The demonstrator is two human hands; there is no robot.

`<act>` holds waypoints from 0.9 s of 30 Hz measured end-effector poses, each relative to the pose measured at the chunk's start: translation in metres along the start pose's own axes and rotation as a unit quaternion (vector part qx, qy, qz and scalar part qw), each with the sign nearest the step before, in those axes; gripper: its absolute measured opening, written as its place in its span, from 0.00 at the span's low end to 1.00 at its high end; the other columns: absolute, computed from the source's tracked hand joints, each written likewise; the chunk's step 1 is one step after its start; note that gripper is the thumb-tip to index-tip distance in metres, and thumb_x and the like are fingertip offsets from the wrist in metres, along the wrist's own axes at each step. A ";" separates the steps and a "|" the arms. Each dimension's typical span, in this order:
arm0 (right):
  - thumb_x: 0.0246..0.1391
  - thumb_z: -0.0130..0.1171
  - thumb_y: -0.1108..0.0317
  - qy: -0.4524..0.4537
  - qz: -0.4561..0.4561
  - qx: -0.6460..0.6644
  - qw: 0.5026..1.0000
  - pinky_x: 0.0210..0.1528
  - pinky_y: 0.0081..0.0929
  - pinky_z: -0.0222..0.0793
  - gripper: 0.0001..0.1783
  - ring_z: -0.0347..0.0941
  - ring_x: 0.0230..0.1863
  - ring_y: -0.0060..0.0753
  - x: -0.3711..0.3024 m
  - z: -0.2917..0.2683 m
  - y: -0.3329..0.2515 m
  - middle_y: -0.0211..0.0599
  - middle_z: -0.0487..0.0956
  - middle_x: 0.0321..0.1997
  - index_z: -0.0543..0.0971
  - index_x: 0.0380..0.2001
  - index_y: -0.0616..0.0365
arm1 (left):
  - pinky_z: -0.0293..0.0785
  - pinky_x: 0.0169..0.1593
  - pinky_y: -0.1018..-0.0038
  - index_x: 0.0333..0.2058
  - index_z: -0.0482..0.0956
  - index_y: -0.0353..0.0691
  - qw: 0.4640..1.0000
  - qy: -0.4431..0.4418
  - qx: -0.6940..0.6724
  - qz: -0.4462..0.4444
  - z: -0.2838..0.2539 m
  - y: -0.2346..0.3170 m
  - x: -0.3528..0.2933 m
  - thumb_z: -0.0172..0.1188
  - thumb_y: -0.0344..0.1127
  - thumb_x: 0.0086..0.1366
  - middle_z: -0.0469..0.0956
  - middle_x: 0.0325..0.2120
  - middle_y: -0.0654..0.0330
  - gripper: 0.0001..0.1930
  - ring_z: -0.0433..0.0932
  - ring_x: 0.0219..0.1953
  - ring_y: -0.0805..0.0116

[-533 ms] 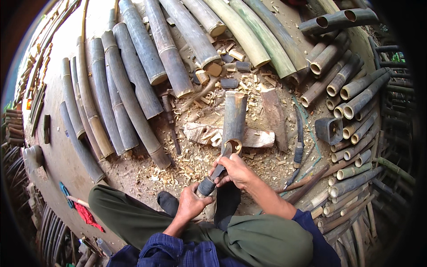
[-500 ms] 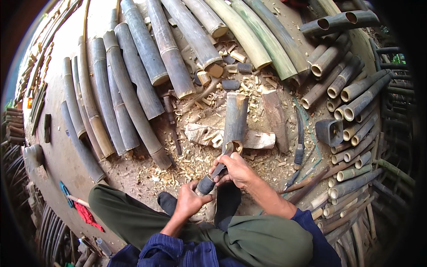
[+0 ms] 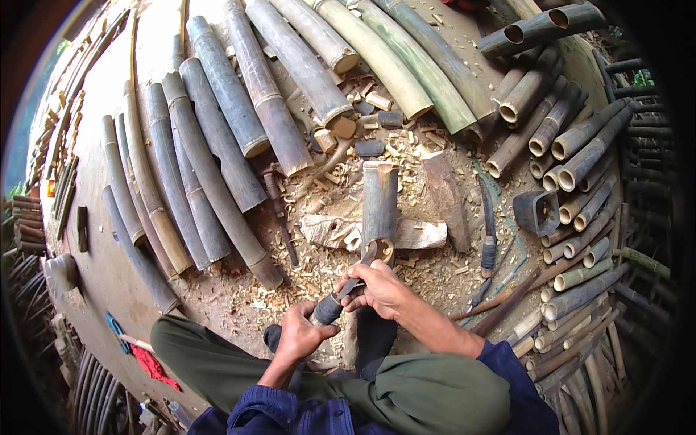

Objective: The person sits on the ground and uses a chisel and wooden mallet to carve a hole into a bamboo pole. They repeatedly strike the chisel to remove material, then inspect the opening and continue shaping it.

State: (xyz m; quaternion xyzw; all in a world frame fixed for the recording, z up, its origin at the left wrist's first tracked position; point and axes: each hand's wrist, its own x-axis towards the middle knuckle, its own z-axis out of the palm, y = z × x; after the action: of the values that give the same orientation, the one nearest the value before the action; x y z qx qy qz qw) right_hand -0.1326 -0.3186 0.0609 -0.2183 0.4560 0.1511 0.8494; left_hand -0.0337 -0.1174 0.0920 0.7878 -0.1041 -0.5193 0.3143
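Where the dirt ground (image 3: 109, 275) lies littered with pale wood chips (image 3: 406, 268), long bamboo poles (image 3: 217, 145) fan out on the left and cut bamboo tubes (image 3: 573, 152) pile up on the right. A short grey-green bamboo section (image 3: 380, 203) lies propped on a wooden block (image 3: 420, 233), its open end facing the person, with a knife (image 3: 346, 288) pressed against that rim. The left hand (image 3: 301, 335) has its fingers wrapped around the knife's dark handle, while the right hand (image 3: 380, 288) closes over the blade near the tube's mouth.
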 end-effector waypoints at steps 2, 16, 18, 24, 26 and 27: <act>0.69 0.50 0.68 -0.042 -0.020 0.084 0.995 0.37 0.43 0.86 0.11 0.83 0.34 0.41 -0.002 -0.001 -0.005 0.53 0.84 0.44 0.73 0.47 0.64 | 0.83 0.44 0.60 0.42 0.90 0.33 0.990 -0.020 0.110 -0.084 -0.028 0.049 0.008 0.78 0.36 0.45 0.88 0.29 0.49 0.23 0.87 0.32 0.57; 0.70 0.51 0.66 -0.039 -0.036 0.059 0.997 0.33 0.38 0.87 0.11 0.84 0.33 0.39 -0.006 0.003 0.002 0.52 0.84 0.43 0.76 0.43 0.65 | 0.82 0.49 0.64 0.43 0.88 0.34 0.996 -0.022 0.074 -0.049 -0.020 0.029 0.003 0.77 0.35 0.42 0.87 0.31 0.46 0.25 0.87 0.36 0.56; 0.70 0.50 0.67 -0.061 -0.036 0.113 0.991 0.37 0.42 0.88 0.11 0.84 0.35 0.42 -0.001 0.001 -0.002 0.53 0.84 0.44 0.76 0.44 0.66 | 0.82 0.47 0.63 0.40 0.89 0.34 0.980 -0.005 0.175 -0.091 -0.032 0.058 0.014 0.76 0.34 0.42 0.86 0.27 0.48 0.23 0.86 0.34 0.59; 0.73 0.48 0.62 -0.183 -0.084 0.416 0.887 0.54 0.42 0.82 0.12 0.81 0.44 0.34 0.002 -0.012 0.015 0.37 0.80 0.57 0.76 0.51 0.53 | 0.79 0.35 0.60 0.26 0.82 0.39 0.737 0.065 0.604 0.295 -0.037 0.167 0.040 0.67 0.31 0.56 0.84 0.23 0.53 0.04 0.86 0.29 0.58; 0.72 0.50 0.62 -0.218 -0.089 0.468 0.852 0.53 0.42 0.83 0.12 0.83 0.44 0.38 0.004 -0.015 0.023 0.42 0.80 0.58 0.76 0.51 0.53 | 0.73 0.40 0.62 0.30 0.78 0.37 0.680 0.050 0.651 0.333 -0.027 0.183 0.030 0.64 0.28 0.55 0.82 0.28 0.55 0.05 0.83 0.35 0.57; 0.72 0.50 0.62 -0.204 -0.092 0.442 0.869 0.51 0.42 0.84 0.12 0.83 0.44 0.38 0.007 -0.016 0.025 0.43 0.81 0.58 0.76 0.51 0.53 | 0.73 0.39 0.62 0.30 0.77 0.38 0.695 0.070 0.623 0.350 -0.033 0.168 0.033 0.64 0.28 0.55 0.81 0.28 0.56 0.05 0.82 0.35 0.58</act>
State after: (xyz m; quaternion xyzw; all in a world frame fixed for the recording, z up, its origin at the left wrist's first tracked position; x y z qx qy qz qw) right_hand -0.1520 -0.3045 0.0414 0.1744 0.2693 -0.1042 0.9414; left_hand 0.0368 -0.2523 0.1777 0.7438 -0.6502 -0.1308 -0.0832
